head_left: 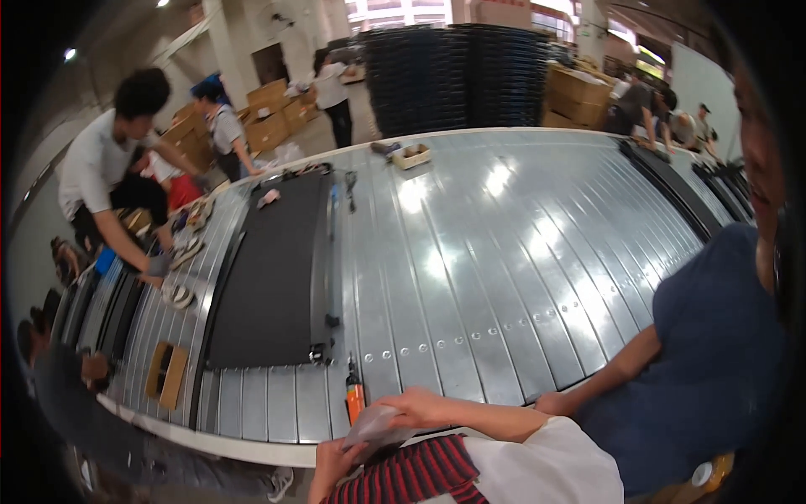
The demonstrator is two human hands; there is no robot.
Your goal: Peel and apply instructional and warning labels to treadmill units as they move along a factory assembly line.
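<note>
Translucent, thin plastic bag (375, 429) at near edge of silver, ribbed-metal tabletop (420, 294), long axis slanting from left hand (337, 464) up to right hand (411, 409), both gripping it; orange-black handheld screwdriver (354, 401) just beyond

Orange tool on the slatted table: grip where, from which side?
Likely best: the orange tool by its thick body, from the person's side; that end faces them, while the narrow dark tip points away.
</note>
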